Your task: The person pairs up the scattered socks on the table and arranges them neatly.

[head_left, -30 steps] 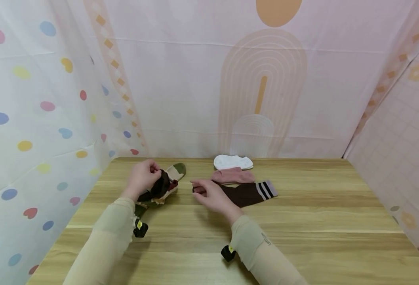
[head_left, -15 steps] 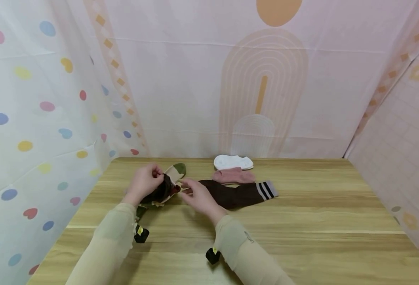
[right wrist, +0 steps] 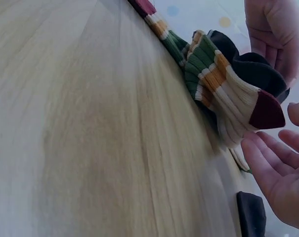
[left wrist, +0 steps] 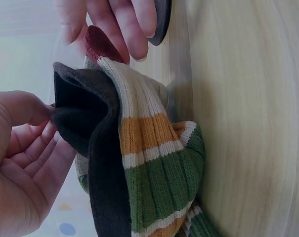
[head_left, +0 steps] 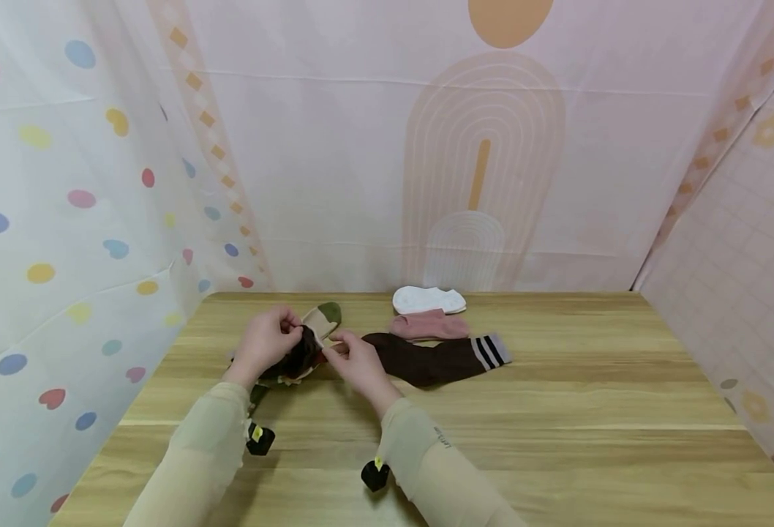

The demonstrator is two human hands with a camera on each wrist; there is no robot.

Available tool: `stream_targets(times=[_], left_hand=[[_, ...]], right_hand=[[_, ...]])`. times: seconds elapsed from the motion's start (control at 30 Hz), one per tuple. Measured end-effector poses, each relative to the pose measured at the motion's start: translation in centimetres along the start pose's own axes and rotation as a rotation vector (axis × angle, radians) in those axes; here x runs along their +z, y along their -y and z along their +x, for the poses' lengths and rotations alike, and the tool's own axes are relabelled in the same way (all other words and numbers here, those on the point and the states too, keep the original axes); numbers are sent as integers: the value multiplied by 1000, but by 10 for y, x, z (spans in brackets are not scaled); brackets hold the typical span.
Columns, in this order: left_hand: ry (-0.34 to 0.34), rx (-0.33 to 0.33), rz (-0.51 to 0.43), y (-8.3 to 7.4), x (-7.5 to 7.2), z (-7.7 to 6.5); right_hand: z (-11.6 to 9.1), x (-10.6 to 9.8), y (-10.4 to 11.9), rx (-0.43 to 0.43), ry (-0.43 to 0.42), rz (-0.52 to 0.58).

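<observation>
Pointing lengthwise toward right hand (head_left: 359,364): striped sock (right wrist: 221,86)

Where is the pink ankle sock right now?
In the head view, the pink ankle sock lies just right of centre on the wooden table, in front of the white no-show sock and behind the dark brown sock with the striped cuff.

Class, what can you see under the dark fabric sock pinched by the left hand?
Beneath the dark fabric sock is a ribbed green, orange and cream striped sock with a maroon end; the part covered by the dark sock cannot be seen.
</observation>
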State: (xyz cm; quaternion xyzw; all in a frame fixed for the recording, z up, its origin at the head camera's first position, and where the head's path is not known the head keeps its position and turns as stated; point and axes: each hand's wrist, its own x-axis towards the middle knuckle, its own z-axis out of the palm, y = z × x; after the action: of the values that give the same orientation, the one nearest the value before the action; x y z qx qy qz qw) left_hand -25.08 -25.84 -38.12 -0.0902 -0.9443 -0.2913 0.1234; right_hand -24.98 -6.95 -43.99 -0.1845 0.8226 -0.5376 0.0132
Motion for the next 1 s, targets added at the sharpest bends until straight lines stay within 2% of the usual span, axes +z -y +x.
stream_targets(times=[0.3, 0.6, 0.8, 1.0], left_hand=[[2, -20, -74, 1, -7, -1], [-106, -55, -124, -4, -41, 2], [-159, -92, -191, -11, -63, 3], [-217, -133, -158, -14, -71, 5]], right_hand=[[1, 7, -2, -21, -56, -7], [1, 10, -5, -46, -105, -53], [2, 12, -4, -66, -54, -70], [6, 13, -2, -97, 69, -229]])
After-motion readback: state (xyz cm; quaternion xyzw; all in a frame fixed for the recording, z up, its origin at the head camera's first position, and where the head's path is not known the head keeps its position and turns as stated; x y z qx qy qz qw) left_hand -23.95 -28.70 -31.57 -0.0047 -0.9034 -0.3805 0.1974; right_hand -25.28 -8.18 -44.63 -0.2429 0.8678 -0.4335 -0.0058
